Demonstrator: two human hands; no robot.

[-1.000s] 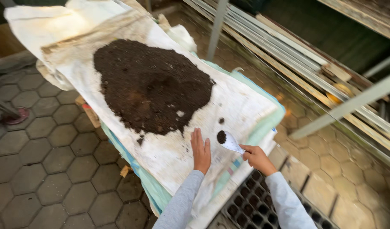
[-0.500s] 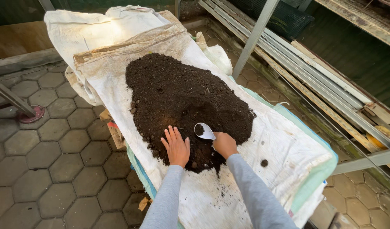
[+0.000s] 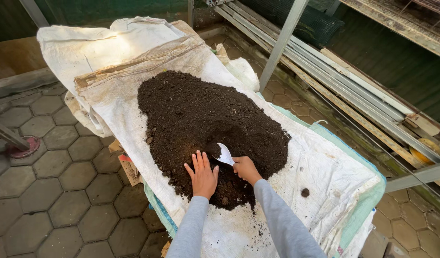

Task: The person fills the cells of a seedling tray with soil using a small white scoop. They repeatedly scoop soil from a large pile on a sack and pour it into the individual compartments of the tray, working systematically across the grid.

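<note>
A big heap of dark soil [image 3: 201,114] lies on white woven sacks [image 3: 134,57] spread over a table. My right hand [image 3: 247,169] grips a small white scoop [image 3: 225,154], its blade dug into the near edge of the heap. My left hand [image 3: 202,175] rests flat on the soil just left of the scoop, fingers spread and pointing into the heap. Both arms wear grey sleeves.
A small clod of soil [image 3: 305,192] lies alone on the sack to the right. A grey metal post [image 3: 283,38] rises behind the heap. Long metal bars and wooden planks [image 3: 354,91] lie along the right. Hexagonal paving [image 3: 52,191] covers the ground at left.
My hands moved from the bare sack at the table's end into the soil heap. The scoop, earlier held over the sack, now digs into the soil, and my left hand lies on the heap.
</note>
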